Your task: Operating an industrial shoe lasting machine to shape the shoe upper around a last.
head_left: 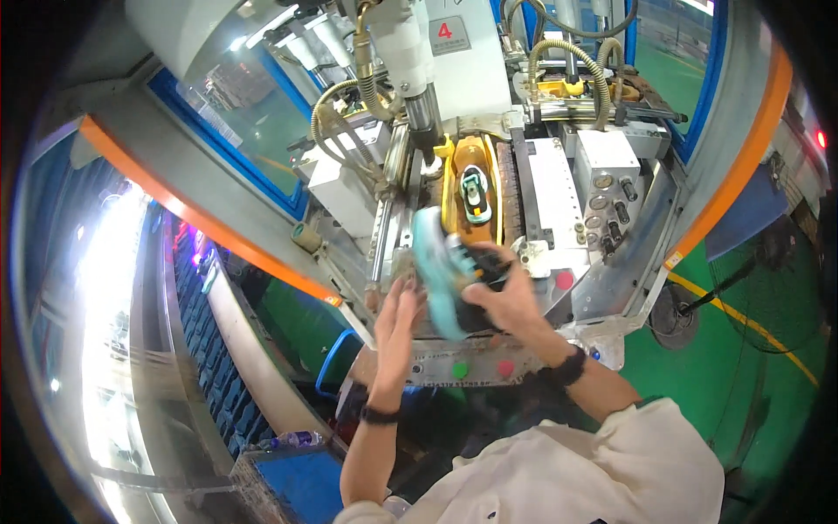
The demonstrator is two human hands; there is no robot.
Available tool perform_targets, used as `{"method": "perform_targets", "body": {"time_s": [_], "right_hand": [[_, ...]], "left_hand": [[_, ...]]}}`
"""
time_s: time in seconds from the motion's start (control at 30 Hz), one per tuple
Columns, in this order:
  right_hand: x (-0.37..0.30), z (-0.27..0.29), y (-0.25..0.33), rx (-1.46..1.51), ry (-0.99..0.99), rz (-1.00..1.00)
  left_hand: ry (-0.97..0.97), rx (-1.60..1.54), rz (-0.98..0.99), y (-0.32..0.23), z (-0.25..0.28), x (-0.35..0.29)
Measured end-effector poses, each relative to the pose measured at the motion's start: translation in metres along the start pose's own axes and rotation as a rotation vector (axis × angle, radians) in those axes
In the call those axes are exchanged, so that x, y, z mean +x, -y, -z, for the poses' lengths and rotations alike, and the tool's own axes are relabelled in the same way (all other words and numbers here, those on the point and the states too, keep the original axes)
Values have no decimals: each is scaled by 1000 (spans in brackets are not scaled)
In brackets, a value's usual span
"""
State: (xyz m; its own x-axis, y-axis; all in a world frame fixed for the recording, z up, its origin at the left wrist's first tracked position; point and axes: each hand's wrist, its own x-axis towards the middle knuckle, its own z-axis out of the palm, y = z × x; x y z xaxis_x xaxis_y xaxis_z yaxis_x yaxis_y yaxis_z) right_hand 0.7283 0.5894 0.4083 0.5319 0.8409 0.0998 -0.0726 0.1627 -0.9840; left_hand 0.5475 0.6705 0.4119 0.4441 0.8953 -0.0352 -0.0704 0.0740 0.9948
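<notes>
My right hand [512,299] grips a sneaker [441,271] by its dark upper, with the thumb on the near side. The sneaker is tilted on edge, its pale turquoise sole turned toward my left, and looks smeared by motion. Beside that sole, my left hand [397,316] is raised with fingers stretched out, holding nothing; whether it touches the sole I cannot tell. Just beyond, a second shoe [474,194], white, black and turquoise, sits in the yellow-sided press bay [476,231] of the machine.
A steel piston [425,118] stands at the bay's left; a white block with black knobs [607,188] is at its right. Green [460,369] and red [505,368] buttons line the front panel. Orange-edged guards [214,231] flank me. A conveyor [253,349] runs left, a fan [676,314] stands right.
</notes>
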Motion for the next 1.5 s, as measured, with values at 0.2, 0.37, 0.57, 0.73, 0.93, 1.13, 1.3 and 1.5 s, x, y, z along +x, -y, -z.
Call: {"method": "perform_targets", "body": {"time_s": [0.2,0.37,0.57,0.73,0.93,1.13,1.3,1.5], "right_hand": [[7,108,9,-105,-374,126],[-11,141,30,-308,-639,84],[6,149,29,-367,-739,99],[117,160,31,-526,-597,39],[276,88,-12,-919,-62,-395],[331,4,-139,-1232,-181,-78],[324,-29,-186,-1356,-430,-73],[256,-60,-149,-1217,-91,36]], "left_hand": [[-33,498,-16,86,-71,183],[-68,826,28,139,-116,285],[-100,896,72,153,-137,324],[51,193,402,114,-95,280],[216,-259,446,37,13,104],[-90,1,416,-12,113,-45],[-429,-25,368,-12,135,-138],[-857,-354,295,17,109,-193]]}}
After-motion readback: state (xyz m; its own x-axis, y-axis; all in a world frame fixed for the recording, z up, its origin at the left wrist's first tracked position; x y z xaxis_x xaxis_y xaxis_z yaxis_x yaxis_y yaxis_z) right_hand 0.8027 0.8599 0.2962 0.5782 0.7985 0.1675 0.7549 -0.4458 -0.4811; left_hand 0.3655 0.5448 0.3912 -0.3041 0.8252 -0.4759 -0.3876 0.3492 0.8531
